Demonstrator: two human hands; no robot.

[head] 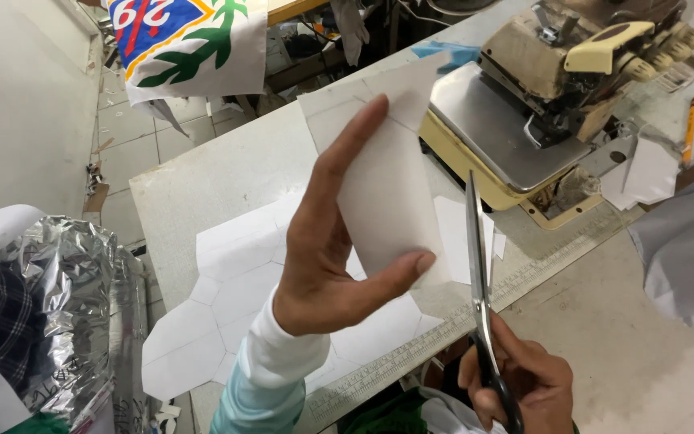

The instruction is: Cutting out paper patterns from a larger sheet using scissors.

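Above the worktable (202, 185), a white paper piece (383, 181) is pinched by the left hand (331, 249), uncut as yet beside closed scissors (479, 281) gripped by the right hand (524, 386), with hexagon-marked sheets (234, 297) lying beneath, near the sewing machine (556, 72).

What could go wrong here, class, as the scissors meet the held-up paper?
1. The scissors point up beside the left hand's thumb, which pinches the paper near the blades; it could get nicked.
2. The paper is held in the air by one hand, so it may bend and the cut may wander.
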